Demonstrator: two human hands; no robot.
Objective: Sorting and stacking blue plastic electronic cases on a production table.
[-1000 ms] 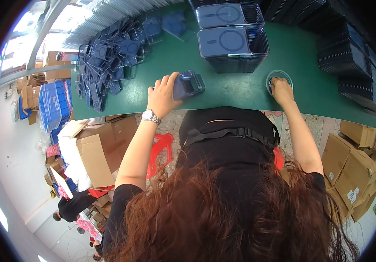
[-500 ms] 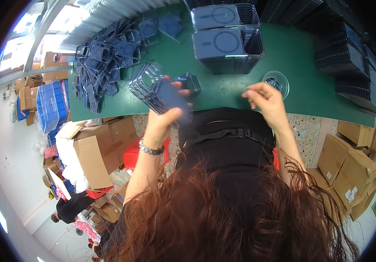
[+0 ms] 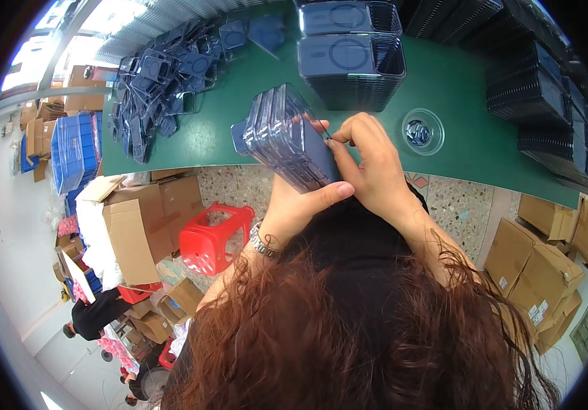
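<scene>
Case pile (image 3: 163,83) left (on table (image 3: 459,104)), bowl (image 3: 438,137) right

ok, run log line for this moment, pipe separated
left hand: holds stacked dark blue plastic phone cases | right hand: fingertips at cases' right side | clear round plastic dish: on green tabletop, right of hands

I have a green tabletop (image 3: 444,75) beyond my right-hand fingers (image 3: 364,130), with neat stacks of dark blue phone cases (image 3: 335,55) standing straight ahead of them. Well to their left I see a jumbled heap of loose cases (image 3: 164,78); near their right sits a round clear dish (image 3: 441,130), and farther right rise tall dark stacks (image 3: 530,89).
</scene>
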